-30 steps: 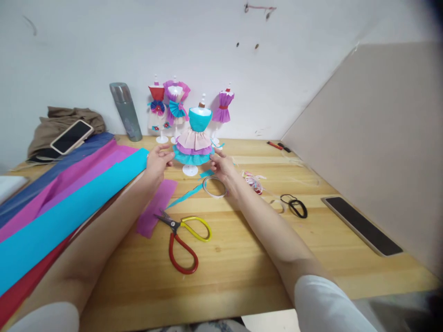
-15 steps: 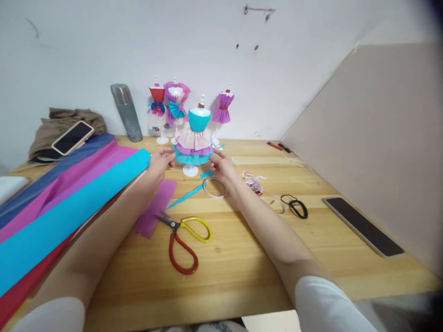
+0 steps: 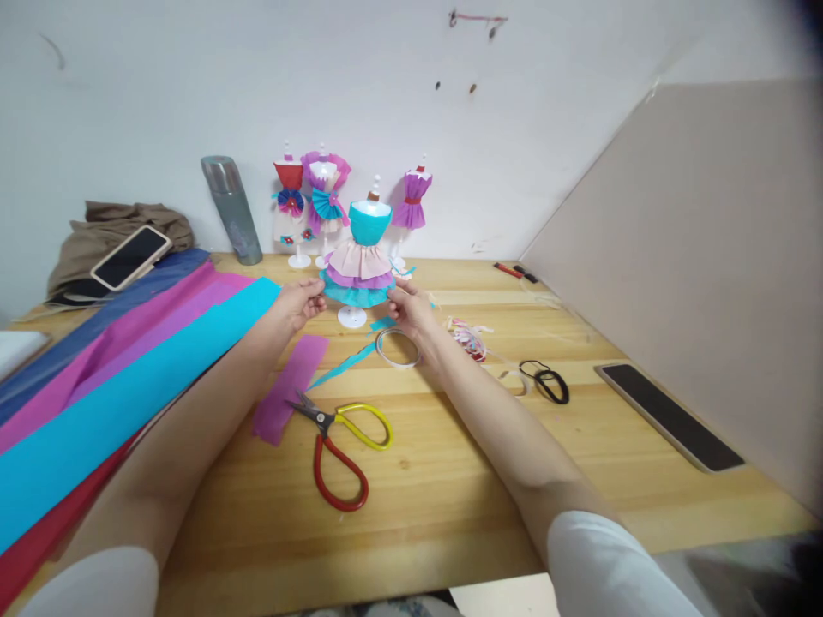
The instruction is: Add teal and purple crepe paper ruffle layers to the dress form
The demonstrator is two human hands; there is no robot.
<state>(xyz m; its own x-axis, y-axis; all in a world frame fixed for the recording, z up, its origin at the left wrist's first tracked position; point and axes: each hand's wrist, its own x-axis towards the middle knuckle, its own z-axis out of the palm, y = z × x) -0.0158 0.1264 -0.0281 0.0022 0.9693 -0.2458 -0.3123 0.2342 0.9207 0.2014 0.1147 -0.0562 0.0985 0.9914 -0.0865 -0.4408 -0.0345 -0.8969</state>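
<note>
A small white dress form in a tiered crepe-paper dress (image 3: 369, 224) stands upright on its round white base (image 3: 352, 317). The bodice is turquoise; below it come pale pink, purple and blue ruffles. At the left edge of the bottom blue ruffle, my left hand (image 3: 299, 304) pinches the hem between thumb and fingers. My right hand (image 3: 415, 310) grips the same ruffle at its right edge. Just below my right hand lies a roll of tape (image 3: 379, 347). Nearer to me are scissors (image 3: 325, 420) with one yellow and one red handle, blades over a purple paper strip (image 3: 289, 386).
Behind stand more dressed forms, in red (image 3: 289, 176), purple-and-white (image 3: 325, 176) and purple (image 3: 412, 199). A flask (image 3: 235, 210) leans at the wall. Paper sheets (image 3: 141, 364) cover the left; paper scraps (image 3: 468, 340), a black hair tie (image 3: 549, 384) and a dark tablet-like slab (image 3: 669, 417) lie right.
The view has shifted slightly, so the background sits a little further left. Both hands stay at the ruffle's edges, with hardly any movement.
</note>
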